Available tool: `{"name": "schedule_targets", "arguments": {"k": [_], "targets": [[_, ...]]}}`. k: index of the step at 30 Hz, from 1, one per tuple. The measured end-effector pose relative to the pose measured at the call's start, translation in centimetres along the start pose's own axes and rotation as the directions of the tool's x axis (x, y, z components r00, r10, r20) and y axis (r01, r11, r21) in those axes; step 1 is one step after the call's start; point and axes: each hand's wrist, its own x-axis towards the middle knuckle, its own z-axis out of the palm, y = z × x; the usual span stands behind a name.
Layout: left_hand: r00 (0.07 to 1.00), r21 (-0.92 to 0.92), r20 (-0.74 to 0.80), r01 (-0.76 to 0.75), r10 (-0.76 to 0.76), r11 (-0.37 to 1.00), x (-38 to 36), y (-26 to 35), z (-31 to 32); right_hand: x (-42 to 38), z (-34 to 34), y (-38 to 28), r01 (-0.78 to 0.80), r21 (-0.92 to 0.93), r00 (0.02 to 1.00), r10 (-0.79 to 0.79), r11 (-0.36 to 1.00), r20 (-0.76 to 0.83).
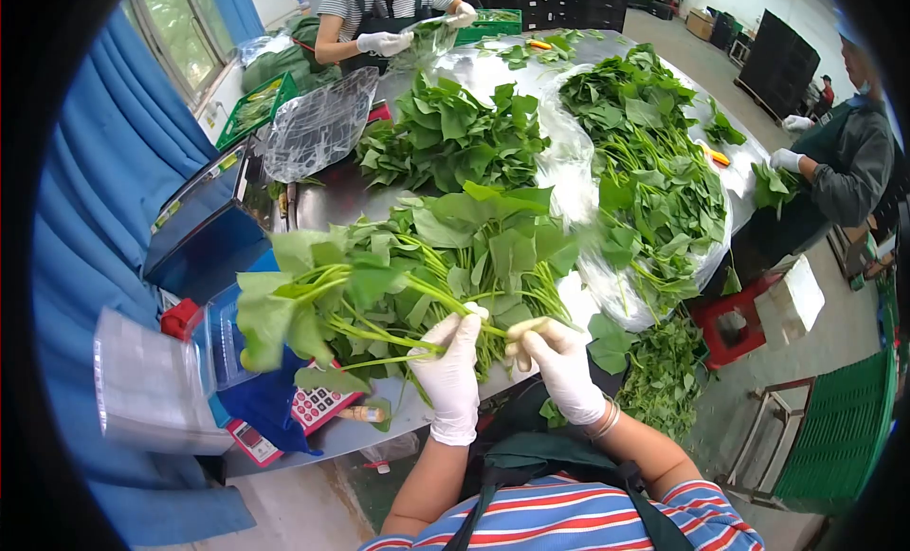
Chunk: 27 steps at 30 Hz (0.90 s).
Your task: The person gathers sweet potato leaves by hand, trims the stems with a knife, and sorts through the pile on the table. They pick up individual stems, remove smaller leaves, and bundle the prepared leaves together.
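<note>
The left hand, in a thin white glove, is closed with thumb against fingers around a loose bundle of long green stems with broad, limp leaves, which fans out over the front left of the near heap of leafy green stems. The right hand, also white-gloved, has its fingers curled and thumb drawn in, fingertips at the stem ends just beside the left; whether it grips or only touches them I cannot tell. Left of the heap, the shiny grey metal table shows as a narrow strip; in front of the heap, its straight edge passes near the wrists. A flat pink calculator with round-cornered keys takes up the front left corner beyond the heap. Wrinkled, glossy clear plastic film borders the heap's right side, under a long, tangled mound of similar greens.
</note>
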Motion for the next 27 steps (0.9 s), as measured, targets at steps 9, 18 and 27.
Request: {"name": "schedule_targets", "arguments": {"k": [9,18,27], "targets": [[1.0,-0.032,-0.007,-0.001,0.001,0.999,0.8,0.2,0.1,-1.9,-1.7,0.8,0.522,-0.184,0.833,-0.452,0.833,0.319],[0.982,-0.012,0.188,-0.033,0.035,0.999,-0.4,-0.9,-0.7,1.6,-2.4,-2.5,0.292,0.234,0.936,-0.227,0.927,-0.268],[0.954,0.149,0.297,-0.095,0.047,0.984,-1.0,-1.7,-0.9,1.8,0.3,-2.6,0.302,-0.214,0.953,-0.29,0.929,0.084]]}}
